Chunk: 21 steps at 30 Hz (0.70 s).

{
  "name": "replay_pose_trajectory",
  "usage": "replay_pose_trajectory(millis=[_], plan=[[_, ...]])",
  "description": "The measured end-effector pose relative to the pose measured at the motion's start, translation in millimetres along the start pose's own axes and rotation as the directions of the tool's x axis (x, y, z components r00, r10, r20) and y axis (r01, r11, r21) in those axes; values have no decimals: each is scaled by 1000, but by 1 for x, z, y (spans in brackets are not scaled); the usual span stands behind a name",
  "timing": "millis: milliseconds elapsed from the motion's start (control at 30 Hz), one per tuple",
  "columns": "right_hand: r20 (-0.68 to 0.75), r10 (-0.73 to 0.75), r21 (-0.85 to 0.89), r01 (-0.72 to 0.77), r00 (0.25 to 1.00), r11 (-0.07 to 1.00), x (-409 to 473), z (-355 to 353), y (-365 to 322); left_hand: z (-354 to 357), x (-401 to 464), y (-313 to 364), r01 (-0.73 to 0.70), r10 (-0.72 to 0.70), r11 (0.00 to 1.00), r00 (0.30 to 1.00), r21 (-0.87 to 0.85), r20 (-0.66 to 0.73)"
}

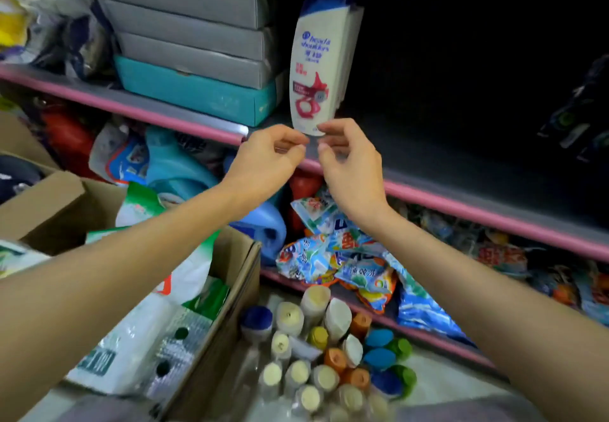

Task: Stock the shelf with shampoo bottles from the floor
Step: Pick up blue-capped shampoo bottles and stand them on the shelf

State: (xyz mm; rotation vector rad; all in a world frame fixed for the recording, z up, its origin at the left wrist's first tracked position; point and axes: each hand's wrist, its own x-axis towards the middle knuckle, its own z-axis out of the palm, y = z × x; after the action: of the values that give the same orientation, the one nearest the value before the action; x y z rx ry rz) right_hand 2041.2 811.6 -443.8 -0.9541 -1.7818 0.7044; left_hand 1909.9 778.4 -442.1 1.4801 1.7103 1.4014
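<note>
A white shampoo bottle (pixel 318 59) with a blue cap stands upright on the grey shelf with a pink edge (pixel 461 206); another like it shows just behind. My left hand (pixel 267 161) and my right hand (pixel 351 171) hover side by side just below the bottle's base, fingers loosely curled and holding nothing. My right index fingertip reaches the bottle's lower right corner; whether it touches is unclear. Several shampoo bottles (pixel 316 355) with white, blue, orange and green caps stand on the floor below my arms.
A stack of grey boxes (pixel 188 23) on a teal box (pixel 197 92) stands left of the bottle. The shelf to its right is dark. Detergent packets (pixel 346 257) crowd the lower shelf. An open cardboard box (pixel 235 257) of packaged goods sits at the left on the floor.
</note>
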Motion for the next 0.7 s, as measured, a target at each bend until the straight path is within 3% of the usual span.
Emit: replay_pose_trajectory(millis=[167,367,533,700], plan=[[166,227,-73,-217,960,973,-76,8,31,25,-71,-43,76,-99,981,987,177,124],[347,540,-351,-428,767,833,-154,18,89,45,-139,-124,287,-419,831,887,477,197],[544,619,-580,-280,566,765,-197,24,126,41,-164,-171,296,-524,724,823,623,219],[612,637,-695,-64,469,716,-228,35,150,53,-164,-192,205,-540,702,778,682,322]])
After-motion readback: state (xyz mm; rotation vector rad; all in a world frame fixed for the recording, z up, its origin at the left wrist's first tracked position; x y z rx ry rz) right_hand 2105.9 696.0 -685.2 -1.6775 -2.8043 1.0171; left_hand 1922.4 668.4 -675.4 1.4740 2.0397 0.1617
